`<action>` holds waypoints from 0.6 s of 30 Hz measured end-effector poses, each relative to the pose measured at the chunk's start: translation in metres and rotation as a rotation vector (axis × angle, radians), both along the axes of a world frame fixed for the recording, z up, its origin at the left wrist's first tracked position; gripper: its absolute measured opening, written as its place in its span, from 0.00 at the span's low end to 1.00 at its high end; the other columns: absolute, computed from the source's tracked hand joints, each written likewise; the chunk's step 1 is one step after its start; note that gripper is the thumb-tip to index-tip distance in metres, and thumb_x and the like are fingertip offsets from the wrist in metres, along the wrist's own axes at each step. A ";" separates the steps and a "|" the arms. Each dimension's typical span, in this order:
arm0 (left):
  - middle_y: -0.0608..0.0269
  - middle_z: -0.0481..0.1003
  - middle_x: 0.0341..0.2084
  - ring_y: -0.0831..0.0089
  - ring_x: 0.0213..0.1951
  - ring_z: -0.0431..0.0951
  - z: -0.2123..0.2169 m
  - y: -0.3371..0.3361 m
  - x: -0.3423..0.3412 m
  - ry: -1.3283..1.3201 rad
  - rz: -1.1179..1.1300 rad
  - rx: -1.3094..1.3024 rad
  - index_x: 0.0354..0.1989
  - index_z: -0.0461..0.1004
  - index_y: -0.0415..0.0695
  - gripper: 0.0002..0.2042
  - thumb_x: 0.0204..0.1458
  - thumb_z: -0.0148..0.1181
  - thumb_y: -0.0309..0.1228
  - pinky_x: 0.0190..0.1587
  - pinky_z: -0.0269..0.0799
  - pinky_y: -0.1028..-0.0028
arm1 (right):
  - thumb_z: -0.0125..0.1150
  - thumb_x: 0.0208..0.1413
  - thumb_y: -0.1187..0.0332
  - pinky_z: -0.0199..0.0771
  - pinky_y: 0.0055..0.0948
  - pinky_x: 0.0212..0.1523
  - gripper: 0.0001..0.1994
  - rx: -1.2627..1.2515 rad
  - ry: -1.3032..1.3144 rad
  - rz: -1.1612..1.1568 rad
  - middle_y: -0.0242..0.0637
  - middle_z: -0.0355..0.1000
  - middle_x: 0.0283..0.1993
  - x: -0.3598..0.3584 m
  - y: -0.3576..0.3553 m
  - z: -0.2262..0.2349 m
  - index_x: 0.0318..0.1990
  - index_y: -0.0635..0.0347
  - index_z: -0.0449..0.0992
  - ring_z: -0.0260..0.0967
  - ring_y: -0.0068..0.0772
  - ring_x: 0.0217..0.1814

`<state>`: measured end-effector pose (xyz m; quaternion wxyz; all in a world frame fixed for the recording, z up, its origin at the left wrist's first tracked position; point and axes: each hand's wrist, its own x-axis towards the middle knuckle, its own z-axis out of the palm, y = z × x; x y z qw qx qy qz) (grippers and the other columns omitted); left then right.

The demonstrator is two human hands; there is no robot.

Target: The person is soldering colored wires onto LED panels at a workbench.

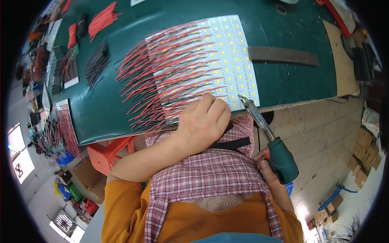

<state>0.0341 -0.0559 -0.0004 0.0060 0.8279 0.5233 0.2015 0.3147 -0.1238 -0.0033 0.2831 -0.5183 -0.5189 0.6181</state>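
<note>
Item: white rectangular panel of LED strips with rows of small yellow diodes [231, 52], lying flat on the dark green table [291, 32], its near edge at the table's front edge. Red and black lead wires [162, 77] fan out from the panel's left side across the table top.

Left hand [204, 119]: rests on the near edge of the panel, just left of the iron's tip. Fingers curled under into a loose fist, knuckles up; whether anything is pinched beneath them cannot be told. Forearm bare, running from the lower left across the body, elbow bent, orange sleeve at the upper arm.

Right hand [265, 162]: low and off the table, over the lap, closed around the dark green handle of a soldering iron [267, 135]. Only thumb and part of the fingers show beside the handle. The iron slants up and left, its metal shaft and tip reaching the near right corner of the panel, close beside the left hand.

The two hands are well apart, the left on the table, the right below its edge.

Other items: loose bundle of red wires [101, 20] and bundle of black wires [96, 62] at the table's far left; flat dark metal bar [283, 54] right of the panel; red plastic stool [109, 154] under the table; red-and-white checked apron [210, 174] on the person.
</note>
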 end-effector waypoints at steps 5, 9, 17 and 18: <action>0.63 0.72 0.29 0.67 0.34 0.76 0.016 -0.014 -0.030 -0.051 0.011 -0.019 0.38 0.78 0.41 0.14 0.40 0.59 0.27 0.30 0.71 0.71 | 0.56 0.55 0.81 0.72 0.24 0.34 0.10 0.068 -0.037 0.073 0.37 0.75 0.33 0.003 0.005 -0.010 0.45 0.67 0.75 0.72 0.24 0.32; 0.61 0.73 0.28 0.66 0.33 0.75 0.033 -0.013 -0.110 0.006 0.180 0.101 0.40 0.78 0.40 0.14 0.42 0.59 0.25 0.32 0.72 0.69 | 0.53 0.59 0.80 0.69 0.21 0.34 0.07 -0.097 0.117 -0.033 0.35 0.74 0.36 -0.016 0.016 0.006 0.44 0.65 0.73 0.67 0.18 0.32; 0.58 0.75 0.31 0.57 0.38 0.76 0.033 0.111 -0.263 0.038 0.586 0.264 0.32 0.77 0.43 0.03 0.51 0.58 0.24 0.38 0.73 0.61 | 0.55 0.60 0.76 0.68 0.21 0.35 0.11 -0.024 0.129 0.046 0.35 0.75 0.38 -0.031 0.039 0.007 0.50 0.64 0.69 0.66 0.17 0.33; 0.59 0.76 0.31 0.57 0.39 0.75 0.025 0.124 -0.273 0.086 0.557 0.260 0.32 0.77 0.43 0.03 0.51 0.58 0.25 0.39 0.73 0.61 | 0.55 0.60 0.76 0.69 0.21 0.35 0.12 -0.012 0.097 0.083 0.36 0.75 0.38 -0.030 0.038 0.007 0.51 0.64 0.69 0.66 0.17 0.33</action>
